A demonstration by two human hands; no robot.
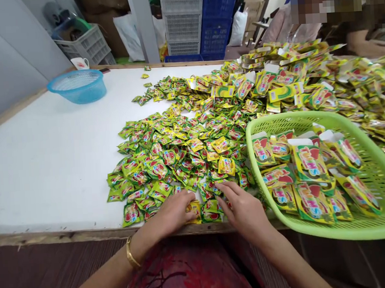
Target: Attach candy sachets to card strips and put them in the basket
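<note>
"How was the left hand [175,210]?"

"Curled, its grip impossible to tell; a yellow packet [196,209] lay just right of its fingertips, long axis partly hidden."

"The right hand [246,210]?"

"Farther from that packet, thumb and fingers parted at green packets [211,206], left of the basket [345,233]."

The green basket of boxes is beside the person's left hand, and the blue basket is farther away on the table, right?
Not quite: the head view shows the green basket of boxes beside the person's right hand. The blue basket is indeed farther away.
</note>
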